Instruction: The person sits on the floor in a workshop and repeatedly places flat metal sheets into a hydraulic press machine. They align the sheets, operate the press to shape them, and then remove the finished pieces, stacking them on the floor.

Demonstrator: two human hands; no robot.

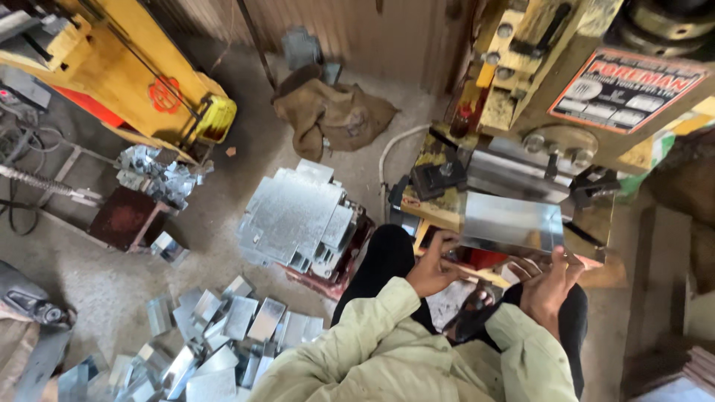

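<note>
A person sits low in front of a big yellow press machine (536,82). Both hands hold one shiny metal sheet (512,222) flat at the front of the machine. The left hand (433,265) grips the sheet's near left corner, with the fingers curled up around the edge. The right hand (550,281) holds the near right corner, with the fingers spread along the edge and the thumb up by the side. The far edge of the sheet reaches to the machine's shiny bar, but I cannot quite tell if it touches it. The sheet lies level, just above the person's knees in dark trousers (387,260). The sleeves (372,335) are pale green.

To the left of the person, a stack of flat cut metal plates (298,216) sits on a low red stand. Nearer the camera, on the floor at the lower left, lies a messy heap of bent metal pieces (216,335). Farther left, a smaller pile of shiny scraps (158,173) rests on a dark red stool. Behind it leans another yellow machine (126,74). A brown sack (331,112) is crumpled on the floor by the back wall, well apart from the hands.
</note>
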